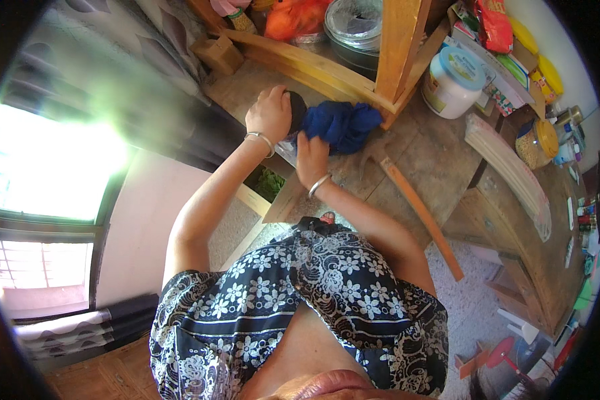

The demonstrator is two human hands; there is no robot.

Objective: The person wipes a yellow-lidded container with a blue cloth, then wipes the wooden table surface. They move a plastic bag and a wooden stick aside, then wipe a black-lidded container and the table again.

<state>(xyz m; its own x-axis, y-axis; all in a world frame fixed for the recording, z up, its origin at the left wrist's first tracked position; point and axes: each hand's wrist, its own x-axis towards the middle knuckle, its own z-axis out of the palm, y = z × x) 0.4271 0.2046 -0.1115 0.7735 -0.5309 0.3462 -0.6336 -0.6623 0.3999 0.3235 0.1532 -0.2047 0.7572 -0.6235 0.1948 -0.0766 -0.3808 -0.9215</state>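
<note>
My left hand is wrapped around a dark, rounded object above the wooden tabletop; my fingers hide most of it. Against its right side lies a bunched blue cloth. My right hand has its fingers on the near edge of this cloth, pressing it close to the dark object. Part of a clear, shiny item shows between my hands, too covered to identify. Right of my right hand, a hammer with an orange wooden handle lies with its dull metal head on the table.
A wooden shelf frame borders the far side. Further right are a white jar with a blue lid, a plastic-wrapped bundle and a yellow-lidded jar. Green leaves show in an opening below my hands. A curtain hangs left.
</note>
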